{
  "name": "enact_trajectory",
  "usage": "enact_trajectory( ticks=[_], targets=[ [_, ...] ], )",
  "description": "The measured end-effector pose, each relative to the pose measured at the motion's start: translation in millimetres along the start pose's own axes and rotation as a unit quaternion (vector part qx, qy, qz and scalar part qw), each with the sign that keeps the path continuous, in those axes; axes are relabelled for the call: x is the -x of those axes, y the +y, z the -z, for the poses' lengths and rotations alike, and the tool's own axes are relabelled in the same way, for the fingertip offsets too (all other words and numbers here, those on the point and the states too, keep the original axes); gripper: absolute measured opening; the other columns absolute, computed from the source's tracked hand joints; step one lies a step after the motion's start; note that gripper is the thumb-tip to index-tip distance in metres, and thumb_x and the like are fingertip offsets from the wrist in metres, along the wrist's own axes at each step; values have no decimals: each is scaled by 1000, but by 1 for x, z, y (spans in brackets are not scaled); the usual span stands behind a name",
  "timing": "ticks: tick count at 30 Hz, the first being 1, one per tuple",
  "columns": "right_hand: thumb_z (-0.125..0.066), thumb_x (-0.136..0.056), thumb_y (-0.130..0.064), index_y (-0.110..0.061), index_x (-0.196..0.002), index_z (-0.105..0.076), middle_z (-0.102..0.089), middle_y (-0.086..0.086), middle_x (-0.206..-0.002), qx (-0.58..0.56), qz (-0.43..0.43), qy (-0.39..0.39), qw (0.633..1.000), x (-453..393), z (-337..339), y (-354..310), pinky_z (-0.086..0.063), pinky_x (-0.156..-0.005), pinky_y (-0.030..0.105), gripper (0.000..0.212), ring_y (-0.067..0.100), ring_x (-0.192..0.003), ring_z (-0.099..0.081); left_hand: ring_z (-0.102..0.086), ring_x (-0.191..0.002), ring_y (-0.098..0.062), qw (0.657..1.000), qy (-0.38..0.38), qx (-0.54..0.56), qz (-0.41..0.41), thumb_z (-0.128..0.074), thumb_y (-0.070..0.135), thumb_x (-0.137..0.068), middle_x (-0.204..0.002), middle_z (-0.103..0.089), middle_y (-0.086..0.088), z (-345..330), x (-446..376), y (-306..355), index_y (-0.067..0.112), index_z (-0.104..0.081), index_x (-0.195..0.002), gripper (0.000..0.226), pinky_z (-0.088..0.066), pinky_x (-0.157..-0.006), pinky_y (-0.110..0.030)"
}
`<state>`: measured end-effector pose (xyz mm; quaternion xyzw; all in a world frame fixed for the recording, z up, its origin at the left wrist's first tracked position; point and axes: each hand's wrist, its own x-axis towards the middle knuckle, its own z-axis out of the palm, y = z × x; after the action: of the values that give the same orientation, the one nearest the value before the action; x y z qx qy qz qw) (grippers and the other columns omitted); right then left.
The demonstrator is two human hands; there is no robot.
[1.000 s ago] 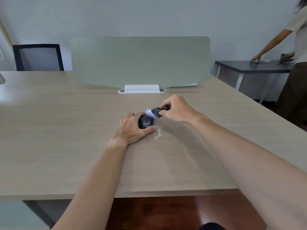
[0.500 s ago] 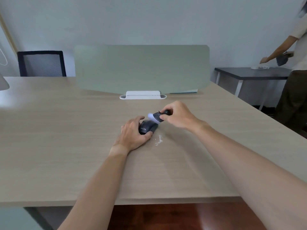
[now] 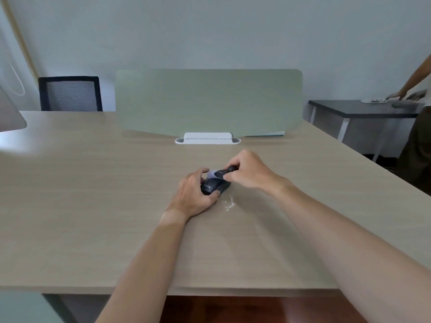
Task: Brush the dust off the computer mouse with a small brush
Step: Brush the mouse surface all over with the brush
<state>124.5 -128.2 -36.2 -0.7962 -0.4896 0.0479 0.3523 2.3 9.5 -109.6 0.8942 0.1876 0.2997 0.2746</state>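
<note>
A black computer mouse lies on the wooden desk in the middle of the view. My left hand grips it from the left, fingers over its far side and thumb at its near edge. My right hand pinches a small black brush with pale bristles; the bristle end rests on the mouse's top. A little heap of white dust sits on the desk just right of the mouse.
A grey-green divider panel on a white base stands behind the mouse. A black mesh chair is at the back left. At the right a person leans over a dark side table.
The brush head has slid across the mouse's top toward the left, and my left hand has shifted its grip slightly. The camera has tilted up. The person at the right has lowered their hands to the side table.
</note>
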Motion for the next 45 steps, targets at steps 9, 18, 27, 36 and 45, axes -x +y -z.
enact_trajectory(
  ticks=[9, 18, 27, 36, 45],
  targets=[
    [-63, -74, -10, 0, -58, -48, -32, 6, -61, 12, -42, 50, 998, 1, 3, 0, -23, -55, 33, 24, 20, -61, -25, -55, -103, -19, 1000, -2, 5, 18, -71, 55, -64, -94, -60, 5, -1, 1, -2, 26, -40, -138, 85, -46, -94, -37],
    [-64, -74, -10, 10, -65, -52, -37, 7, -60, -49, -45, 42, 997, -9, 4, -16, -29, -57, 30, 25, 19, -58, -32, -61, -92, -15, 1000, 12, 5, -2, -71, 54, -63, -90, -63, 9, -2, -1, -4, 32, -46, -126, 71, -50, -88, -38],
    [-65, -76, -14, -1, -59, -51, -38, 8, -55, -82, -51, -10, 995, -3, 3, -23, -28, -52, 26, 25, 18, -49, -33, -60, -105, -15, 1000, 21, 16, -13, -72, 51, -64, -104, -67, 14, -3, -3, -4, 26, -50, -128, 72, -46, -95, -33],
    [-68, -83, -15, -9, -63, -46, -33, 8, -65, 3, -38, 29, 999, -4, -5, -6, -22, -57, 31, 30, 20, -63, -26, -56, -105, -19, 1000, 5, 8, 17, -68, 58, -62, -93, -61, 10, -4, -2, -5, 25, -38, -138, 88, -44, -96, -36],
    [-64, -75, -9, 5, -64, -55, -35, 7, -65, -50, -56, 45, 996, -8, 7, -11, -28, -56, 28, 20, 18, -61, -31, -59, -108, -21, 1000, 0, 4, 16, -72, 52, -66, -102, -67, 6, -3, -2, -5, 21, -39, -137, 84, -44, -95, -35]
  ],
)
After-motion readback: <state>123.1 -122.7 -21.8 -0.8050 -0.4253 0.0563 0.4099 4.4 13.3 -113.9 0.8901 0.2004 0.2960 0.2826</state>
